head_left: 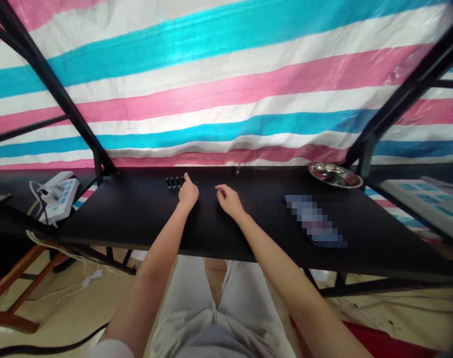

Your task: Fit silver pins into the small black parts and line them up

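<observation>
My left hand (189, 194) is over the black tabletop, one finger stretched forward beside a short row of small dark cylinders with pale ends (173, 183). The fingers appear to touch or nearly touch the row's right end; the hand hides part of it. To the right, my right hand (229, 200) hovers at or just above the table, fingers loosely curled and slightly apart. I make out nothing held in it. Farther back lie a small upright-looking piece (238, 169) and a row of several tiny pieces (261, 169), too small to name.
A round steel divided plate (334, 175) sits at the back right of the black table (264, 233). Nearer is a pixelated, phone-shaped object (316, 221). A white power strip (60, 196) with plugs stands at left. Black metal frames and a striped sheet (219, 99) bound the table.
</observation>
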Available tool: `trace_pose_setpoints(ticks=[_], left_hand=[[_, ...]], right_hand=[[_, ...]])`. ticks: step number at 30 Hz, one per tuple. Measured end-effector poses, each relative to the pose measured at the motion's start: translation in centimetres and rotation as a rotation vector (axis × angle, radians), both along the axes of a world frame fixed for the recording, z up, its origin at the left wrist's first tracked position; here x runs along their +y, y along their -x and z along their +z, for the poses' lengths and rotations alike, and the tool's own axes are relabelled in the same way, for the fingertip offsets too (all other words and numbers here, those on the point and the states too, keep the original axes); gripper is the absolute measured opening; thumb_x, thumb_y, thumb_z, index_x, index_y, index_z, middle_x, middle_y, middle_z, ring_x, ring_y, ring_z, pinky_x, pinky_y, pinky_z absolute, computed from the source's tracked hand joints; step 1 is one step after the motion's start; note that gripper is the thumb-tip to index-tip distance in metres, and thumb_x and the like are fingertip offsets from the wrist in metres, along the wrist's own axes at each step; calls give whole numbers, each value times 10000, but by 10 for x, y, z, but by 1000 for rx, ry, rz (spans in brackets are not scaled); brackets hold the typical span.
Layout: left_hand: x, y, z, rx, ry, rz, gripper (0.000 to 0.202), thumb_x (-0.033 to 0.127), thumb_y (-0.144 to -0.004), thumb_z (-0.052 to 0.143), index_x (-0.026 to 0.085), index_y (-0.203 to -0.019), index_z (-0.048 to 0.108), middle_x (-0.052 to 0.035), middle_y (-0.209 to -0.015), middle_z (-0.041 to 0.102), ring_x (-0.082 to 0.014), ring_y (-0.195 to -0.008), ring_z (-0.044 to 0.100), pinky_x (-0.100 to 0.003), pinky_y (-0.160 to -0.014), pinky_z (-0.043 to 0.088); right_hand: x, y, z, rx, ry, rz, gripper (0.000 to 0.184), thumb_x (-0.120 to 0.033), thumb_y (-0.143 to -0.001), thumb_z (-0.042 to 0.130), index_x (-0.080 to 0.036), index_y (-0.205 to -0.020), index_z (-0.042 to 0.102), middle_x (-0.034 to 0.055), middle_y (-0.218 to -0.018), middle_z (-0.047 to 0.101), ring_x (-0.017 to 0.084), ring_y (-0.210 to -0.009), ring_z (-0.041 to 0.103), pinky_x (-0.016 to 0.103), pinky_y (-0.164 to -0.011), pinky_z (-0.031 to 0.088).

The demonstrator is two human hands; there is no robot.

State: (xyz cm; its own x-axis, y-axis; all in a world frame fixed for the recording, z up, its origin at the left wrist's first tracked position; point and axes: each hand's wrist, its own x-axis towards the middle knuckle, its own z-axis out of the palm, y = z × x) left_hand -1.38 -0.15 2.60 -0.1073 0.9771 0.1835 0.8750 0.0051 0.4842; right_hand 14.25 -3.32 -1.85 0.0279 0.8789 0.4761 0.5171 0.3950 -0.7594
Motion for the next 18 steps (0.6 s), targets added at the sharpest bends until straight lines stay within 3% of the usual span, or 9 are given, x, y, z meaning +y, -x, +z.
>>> trace_pose_setpoints(ticks=[5, 9, 12, 15, 18], left_hand=[[4, 1, 3, 38, 4, 10, 407, 134, -832, 358, 104, -1235, 398, -210, -989, 614, -289, -891, 621, -362, -766, 426], [7, 2, -4, -83, -62, -96, 263, 99, -821, 371, 161, -1054, 477, -139, -915, 625, -230, -833, 618, -327, -740, 424], [4, -5, -15, -391, -76, -201, 178, 131, -838, 371, 185, -989, 446, -43, -790, 604, -132, -653, 592, -255, -652, 428], [-6, -15, -23, -782, 2, -283, 124, 183, -861, 333, 205, -976, 374, 31, -738, 549, -51, -415, 467, -193, -480, 373], [-20, -22, -25, -1021, 58, -322, 85, 210, -851, 371, 214, -926, 332, 46, -773, 536, -19, -367, 430, -163, -413, 324]], right_hand=[[1, -1, -1, -8, 4, 5, 257, -267, -772, 426, -201, -951, 598, 51, -873, 641, 156, -672, 568, 320, -717, 464], [0, 0, 1, 17, 0, 20, 254, -269, -769, 426, -190, -940, 596, 50, -847, 638, 153, -647, 557, 314, -702, 460], [0, 1, 3, 70, 27, 3, 252, -282, -770, 418, -190, -930, 589, 40, -793, 629, 152, -628, 551, 307, -682, 455], [-1, 1, 7, 124, 50, -29, 252, -314, -772, 419, -190, -925, 577, 45, -800, 624, 156, -656, 553, 301, -690, 446], [-3, 1, 10, 138, 64, -75, 257, -386, -779, 433, -188, -881, 562, 56, -830, 620, 160, -669, 537, 301, -691, 431]])
